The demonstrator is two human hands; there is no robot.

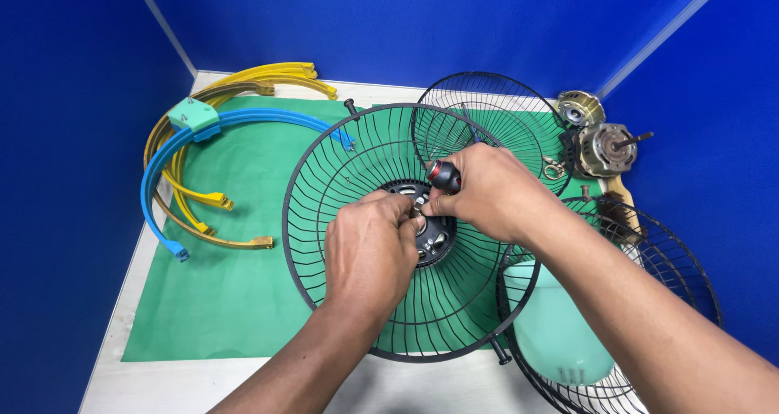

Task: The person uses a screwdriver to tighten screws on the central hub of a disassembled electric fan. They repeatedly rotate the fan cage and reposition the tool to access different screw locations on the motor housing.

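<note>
The right hand (pixel 495 191) has its grip clenched around the black, red-ringed handle of a screwdriver (pixel 444 175), which points down at the hub (pixel 434 240) of a black wire fan guard (pixel 357 187). The left hand (pixel 369 252) meets it there, its fingertips pinched on a small metal part at the hub, too small to make out; both hands touch each other over the centre of the guard.

The guard lies flat on a green mat (pixel 243 292) in the middle of the desk (pixel 162 373), and its wire ribs fan out from the dark round hub. A second wire guard (pixel 495 106) lies just behind it on the far side, overlapping its rim. To the near right, a third guard (pixel 682 268) holds a pale green fan housing (pixel 556 333), partly under the right forearm. At the far right, two bare electric motors (pixel 600 146) sit close together near the blue wall.

On the left, curved plastic strips in blue (pixel 158 179) and yellow (pixel 268 75) lie in a loose pile, joined at a pale green bracket (pixel 193 114).
</note>
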